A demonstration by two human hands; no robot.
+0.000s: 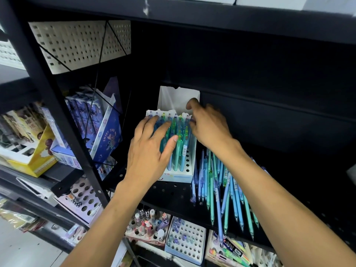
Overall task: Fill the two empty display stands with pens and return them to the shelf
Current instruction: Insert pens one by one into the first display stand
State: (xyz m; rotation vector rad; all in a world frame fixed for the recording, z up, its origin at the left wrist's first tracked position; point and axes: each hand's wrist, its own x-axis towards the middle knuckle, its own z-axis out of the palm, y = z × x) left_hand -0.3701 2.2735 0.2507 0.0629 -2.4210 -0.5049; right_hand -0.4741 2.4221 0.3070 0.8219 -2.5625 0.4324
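In the head view, a white cardboard display stand point(186, 166) was seen standing on the black perforated metal shelf point(169, 191), towards its left end and back from the front edge. Its top face was punched with round holes, and a plain white back card rose behind it. Most holes were filled with upright pens point(178, 151) in translucent blue, teal and green plastic; a barcode sticker was visible on one barrel, its digits too small to be read. A few holes at the stand's front right were seen open.

The left hand point(150, 151) was laid over the left part of the pens, its fingers straight and slightly spread across the pen tops, the thumb stretched along the barrels. The right hand point(208, 126) was placed at the stand's right rear corner, its fingers curled down among the pen tops and one fingertip raised against the back card; whether a pen was pinched cannot be told.

Just right of the stand, a heap of loose pens point(221, 193) in the same colours was seen lying on the shelf, their tips reaching past the front edge.

On the neighbouring rack to the left, a blue carton point(107, 130) bore the words "ENJOY TIME". Beside it a yellow cardboard box point(36, 158) was seen. Above, a cream plastic basket point(81, 43) with square perforations was held behind black wire. Below the shelf, a white holed stand point(186, 239) was seen.
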